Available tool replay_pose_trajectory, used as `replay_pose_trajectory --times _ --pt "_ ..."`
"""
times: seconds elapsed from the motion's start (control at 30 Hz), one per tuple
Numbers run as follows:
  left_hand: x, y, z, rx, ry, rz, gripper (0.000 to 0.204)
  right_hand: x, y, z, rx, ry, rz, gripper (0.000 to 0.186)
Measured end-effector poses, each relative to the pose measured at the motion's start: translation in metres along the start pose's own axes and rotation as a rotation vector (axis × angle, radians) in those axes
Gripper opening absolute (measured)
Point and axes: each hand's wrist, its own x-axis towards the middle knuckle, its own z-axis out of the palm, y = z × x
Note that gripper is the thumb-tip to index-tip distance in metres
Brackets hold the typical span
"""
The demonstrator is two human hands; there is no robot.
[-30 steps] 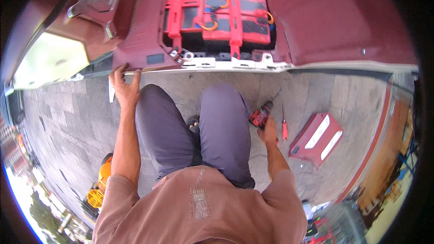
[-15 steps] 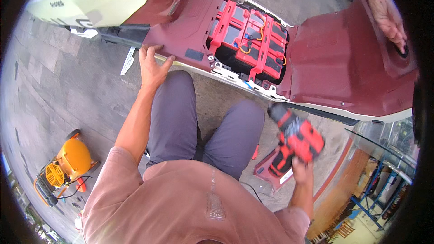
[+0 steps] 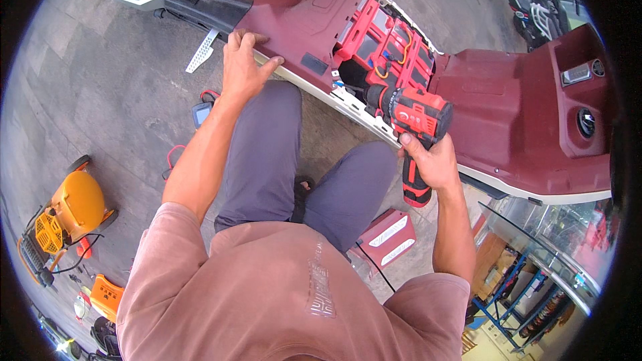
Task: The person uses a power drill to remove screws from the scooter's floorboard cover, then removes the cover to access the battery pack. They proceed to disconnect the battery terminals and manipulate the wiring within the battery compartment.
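My left hand [image 3: 244, 67] rests with fingers and thumb apart on the edge of the maroon scooter footboard [image 3: 324, 0]. In my right hand [image 3: 431, 157] is a red and black cordless drill [image 3: 418, 113], its front pointing at the pale rail [image 3: 358, 110] along the open battery compartment; whether the bit touches it, I cannot tell. Red-framed batteries [image 3: 368, 43] with orange cables sit in that compartment, partly behind the drill.
A yellow wheeled machine [image 3: 80, 200], a meter [image 3: 202, 114] with red leads and an orange case [image 3: 107, 294] lie at left. A loose maroon panel [image 3: 374, 227] is below the drill. Glass [image 3: 548, 241] and a blue rack [image 3: 515, 307] stand right; another scooter [image 3: 528, 3] stands behind.
My right hand has lifted the drill from near the ground up to the compartment's edge. Another person's hand at upper right has left view. The camera's view has turned.
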Motion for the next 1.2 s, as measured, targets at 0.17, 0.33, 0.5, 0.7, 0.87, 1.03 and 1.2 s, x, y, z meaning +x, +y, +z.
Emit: replay_pose_trajectory --times 0.17,0.33,0.5,0.7,0.87,1.03,1.2 --pt "0.000 -0.001 0.000 -0.003 -0.006 -0.003 0.048 0.006 -0.013 -0.006 -0.098 -0.022 0.003 0.027" --pt "0.000 -0.001 0.002 -0.028 0.000 -0.014 0.047 0.007 -0.013 -0.003 -0.042 -0.029 0.034 0.028" --pt "0.001 0.001 0.000 -0.011 -0.002 -0.011 0.046 0.010 -0.010 -0.005 -0.041 -0.056 0.031 0.028" --pt "0.001 0.001 0.000 -0.015 -0.006 -0.006 0.047 0.018 -0.008 -0.012 -0.122 -0.095 0.028 0.030" --pt "0.001 -0.002 0.000 -0.006 -0.016 0.008 0.050 0.051 -0.048 -0.025 -0.451 -0.236 -0.244 0.037" --pt "0.000 -0.001 0.001 -0.009 -0.019 0.000 0.051 0.092 -0.096 -0.028 -0.923 -0.422 -0.349 0.035" --pt "-0.003 0.001 0.004 -0.025 -0.025 -0.051 0.053 0.085 -0.096 -0.023 -0.842 -0.396 -0.248 0.038"
